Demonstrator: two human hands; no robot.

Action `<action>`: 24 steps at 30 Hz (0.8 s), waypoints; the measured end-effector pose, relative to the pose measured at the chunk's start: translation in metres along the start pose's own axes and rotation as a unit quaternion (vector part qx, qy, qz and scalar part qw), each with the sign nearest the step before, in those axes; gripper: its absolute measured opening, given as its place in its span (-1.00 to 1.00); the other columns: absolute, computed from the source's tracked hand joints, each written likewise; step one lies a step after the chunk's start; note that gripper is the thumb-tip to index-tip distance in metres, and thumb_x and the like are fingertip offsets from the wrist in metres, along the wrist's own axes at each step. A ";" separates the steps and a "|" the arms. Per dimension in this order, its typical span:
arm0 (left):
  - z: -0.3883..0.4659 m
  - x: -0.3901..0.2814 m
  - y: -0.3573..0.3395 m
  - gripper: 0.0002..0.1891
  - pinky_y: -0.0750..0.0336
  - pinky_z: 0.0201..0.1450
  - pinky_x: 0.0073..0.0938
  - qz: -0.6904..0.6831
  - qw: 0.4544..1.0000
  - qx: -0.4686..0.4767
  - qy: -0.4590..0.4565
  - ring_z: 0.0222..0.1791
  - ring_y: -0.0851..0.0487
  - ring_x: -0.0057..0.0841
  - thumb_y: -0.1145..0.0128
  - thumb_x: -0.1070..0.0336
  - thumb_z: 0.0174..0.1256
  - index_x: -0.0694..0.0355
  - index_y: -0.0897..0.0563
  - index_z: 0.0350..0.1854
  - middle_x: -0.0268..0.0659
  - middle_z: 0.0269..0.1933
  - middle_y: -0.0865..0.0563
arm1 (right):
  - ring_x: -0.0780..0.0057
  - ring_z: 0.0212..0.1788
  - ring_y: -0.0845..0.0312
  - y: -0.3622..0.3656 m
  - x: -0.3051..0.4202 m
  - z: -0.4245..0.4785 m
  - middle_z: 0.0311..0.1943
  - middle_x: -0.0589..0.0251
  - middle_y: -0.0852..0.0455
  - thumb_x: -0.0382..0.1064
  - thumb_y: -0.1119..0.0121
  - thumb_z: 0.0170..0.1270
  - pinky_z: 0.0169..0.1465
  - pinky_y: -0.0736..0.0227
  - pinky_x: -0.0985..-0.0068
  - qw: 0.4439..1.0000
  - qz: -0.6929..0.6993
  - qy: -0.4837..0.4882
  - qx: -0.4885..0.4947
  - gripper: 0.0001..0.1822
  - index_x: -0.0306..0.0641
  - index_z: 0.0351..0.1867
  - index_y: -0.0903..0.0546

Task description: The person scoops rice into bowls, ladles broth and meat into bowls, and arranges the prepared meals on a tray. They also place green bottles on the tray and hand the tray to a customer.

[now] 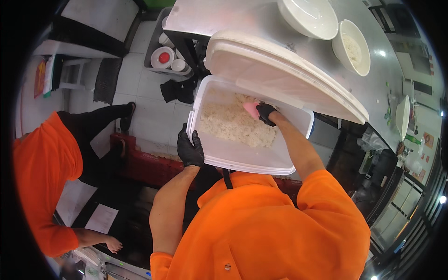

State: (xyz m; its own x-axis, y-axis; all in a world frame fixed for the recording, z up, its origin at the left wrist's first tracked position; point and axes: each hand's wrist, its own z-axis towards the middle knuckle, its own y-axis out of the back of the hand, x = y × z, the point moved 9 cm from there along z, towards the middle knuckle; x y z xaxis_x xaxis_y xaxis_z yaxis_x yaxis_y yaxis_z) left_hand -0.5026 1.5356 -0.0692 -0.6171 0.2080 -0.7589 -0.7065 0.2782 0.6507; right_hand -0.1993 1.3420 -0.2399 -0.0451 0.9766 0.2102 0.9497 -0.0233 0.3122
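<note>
A large white plastic bin [241,160] stands before me with its hinged lid [280,80] tipped up against the table edge. Cooked rice [231,122] covers much of its floor, heaped toward the left. Inside the bin, my black-gloved right hand [266,114] grips a pink scoop [250,110] over the rice; the fingers partly hide its handle. My left hand [190,146], also in a black glove, holds the bin's left rim near the corner, thumb toward the inside.
On the steel table [245,17] are a large white bowl [309,17] and a smaller bowl [351,49] containing rice. A grey crate [150,59] of dishes sits on the floor at upper left. A person in orange [52,157] is at my left. A red block [150,164] lies below the bin.
</note>
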 end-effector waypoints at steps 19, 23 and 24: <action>0.003 -0.002 0.001 -0.63 -0.43 0.00 -0.30 -0.003 1.000 -0.007 -0.003 -0.11 -0.58 -0.18 0.00 0.33 0.32 0.35 -0.44 0.13 -0.03 -0.12 -0.59 | 0.42 -0.74 -0.30 -0.109 0.021 0.042 -0.73 0.26 -0.43 -0.07 0.21 0.34 -0.65 -0.16 0.36 0.967 -0.142 0.041 0.206 -0.71 -0.16 -0.35 -0.51; 0.002 -0.005 0.001 -0.63 -0.43 -0.01 -0.29 -0.003 1.000 -0.022 -0.009 -0.11 -0.58 -0.15 -0.01 0.32 0.31 0.35 -0.45 0.12 -0.03 -0.12 -0.59 | 0.47 -0.76 -0.29 -0.136 0.026 0.017 -0.73 0.29 -0.45 -0.07 0.23 0.35 -0.68 -0.10 0.40 0.960 -0.034 0.017 0.278 -0.70 -0.11 -0.32 -0.53; 0.004 -0.008 0.000 -0.63 -0.43 0.00 -0.28 -0.006 1.000 -0.022 -0.014 -0.11 -0.58 -0.14 -0.01 0.32 0.31 0.36 -0.45 0.12 -0.03 -0.12 -0.60 | 0.47 -0.79 -0.22 -0.137 0.027 0.017 -0.76 0.29 -0.44 -0.04 0.17 0.30 -0.70 -0.05 0.40 0.957 -0.051 0.010 0.287 -0.75 0.02 -0.41 -0.53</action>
State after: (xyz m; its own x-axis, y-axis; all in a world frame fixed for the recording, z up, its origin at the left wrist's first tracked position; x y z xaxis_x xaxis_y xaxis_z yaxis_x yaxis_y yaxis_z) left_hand -0.4958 1.5376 -0.0632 -0.5990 0.2303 -0.7669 -0.7293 0.2386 0.6413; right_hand -0.3252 1.3746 -0.2924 -0.1474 0.9629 0.2259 0.9535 0.1990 -0.2265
